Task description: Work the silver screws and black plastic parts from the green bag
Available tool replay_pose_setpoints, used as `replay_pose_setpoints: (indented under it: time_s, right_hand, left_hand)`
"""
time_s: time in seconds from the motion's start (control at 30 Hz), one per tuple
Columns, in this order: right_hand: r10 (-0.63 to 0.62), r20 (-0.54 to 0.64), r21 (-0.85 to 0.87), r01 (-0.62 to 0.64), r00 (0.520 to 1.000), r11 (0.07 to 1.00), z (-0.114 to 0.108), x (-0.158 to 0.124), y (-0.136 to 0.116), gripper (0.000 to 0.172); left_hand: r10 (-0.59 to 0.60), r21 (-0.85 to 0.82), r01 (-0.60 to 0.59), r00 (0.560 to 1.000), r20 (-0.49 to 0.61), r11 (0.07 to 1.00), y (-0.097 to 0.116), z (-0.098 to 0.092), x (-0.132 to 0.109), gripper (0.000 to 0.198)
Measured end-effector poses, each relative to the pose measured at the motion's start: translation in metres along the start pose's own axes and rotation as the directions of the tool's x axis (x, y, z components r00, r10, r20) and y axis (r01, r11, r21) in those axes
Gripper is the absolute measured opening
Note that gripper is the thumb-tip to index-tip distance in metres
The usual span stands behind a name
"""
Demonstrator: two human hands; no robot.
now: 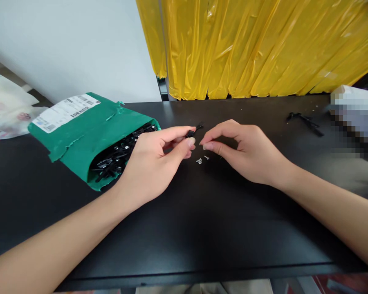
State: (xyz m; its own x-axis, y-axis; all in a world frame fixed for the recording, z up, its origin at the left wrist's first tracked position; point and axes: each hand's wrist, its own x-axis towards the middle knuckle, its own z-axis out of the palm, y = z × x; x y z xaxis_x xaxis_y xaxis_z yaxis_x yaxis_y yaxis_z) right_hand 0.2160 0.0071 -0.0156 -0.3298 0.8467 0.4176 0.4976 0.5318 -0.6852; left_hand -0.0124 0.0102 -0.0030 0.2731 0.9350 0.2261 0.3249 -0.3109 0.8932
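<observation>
I see the left hand [155,157] pinching a small black part [190,134]. Beside it, the right hand [248,151] has its fingertips pressed together, on what I can't tell; tiny screws [199,161] lie just below.

Glossy yellow sheeting [248,49] hangs beside a pale panel [79,45] behind a black table [187,232].

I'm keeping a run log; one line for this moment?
left hand: holds black part; right hand: pinched, contents unclear; table: loose screws; green bag: open
</observation>
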Motion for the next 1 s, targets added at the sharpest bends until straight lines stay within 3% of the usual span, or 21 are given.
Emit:
replay_pose_setpoints:
  time_s: [0.1, 0.27, 0.43, 0.53, 0.77, 1.0]
  right_hand:
    - [0.089, -0.039, 0.145, -0.083, 0.995, 0.986, -0.002, 0.001, -0.002, 0.007]
    - [0.17, -0.051, 0.353, -0.141, 0.984, 0.925, -0.002, 0.001, -0.007, 0.011]
    - [0.154, 0.038, 0.483, -0.153, 0.987, 0.862, 0.002, 0.0, -0.013, 0.002]
    - [0.176, 0.074, 0.562, -0.187, 0.982, 0.805, 0.003, 0.001, -0.014, 0.008]
    - [0.204, 0.133, 0.643, -0.241, 0.97, 0.727, -0.002, 0.002, -0.011, 0.01]
    - [0.211, 0.147, 0.586, -0.257, 0.966, 0.769, -0.003, 0.001, -0.013, 0.014]
  left_hand:
    - [0.04, 0.046, -0.043, 0.997, 0.06, 0.998, 0.003, 0.0, 0.001, 0.012]
    - [0.087, 0.166, -0.105, 0.99, 0.112, 0.981, 0.006, 0.0, 0.001, 0.024]
    - [0.114, 0.245, -0.153, 0.98, 0.166, 0.957, 0.004, 0.0, -0.001, 0.027]
    - [0.121, 0.255, -0.169, 0.974, 0.192, 0.952, 0.004, 0.001, -0.003, 0.027]
    - [0.115, 0.251, -0.164, 0.973, 0.199, 0.954, 0.008, 0.001, -0.005, 0.028]
    - [0.097, 0.232, -0.141, 0.976, 0.193, 0.962, 0.005, 0.002, -0.004, 0.028]
